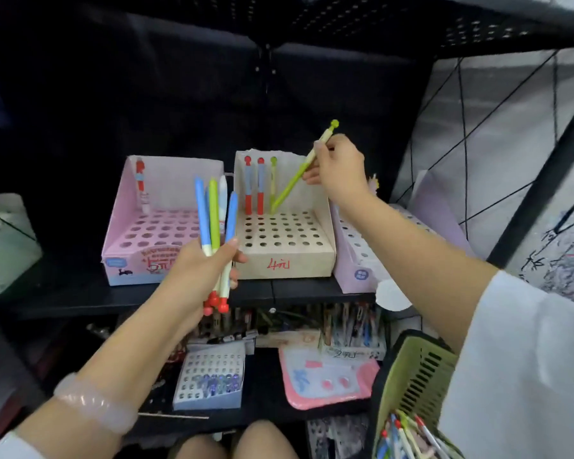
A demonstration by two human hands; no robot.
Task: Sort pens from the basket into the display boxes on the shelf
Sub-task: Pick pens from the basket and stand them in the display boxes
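Right hand (pixel 340 167) pinches green pen (pixel 290 185), tilted toward one o'clock, tip at box (pixel 284 256) hole; it could jam. Left hand (pixel 201 270) clutches spare pens (pixel 214 220)

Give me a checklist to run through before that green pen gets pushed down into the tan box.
1. Right hand pinches the green pen: ok.
2. Pen tip sits at a back-row hole of the tan box: ok, though whether it has entered is cannot tell.
3. Pen upright: not ok, it leans right.
4. Neighbouring green pen stands clear: cannot tell, the bases nearly meet.
5. Left hand holds the spare pens securely: ok.
6. Free holes remain: ok.
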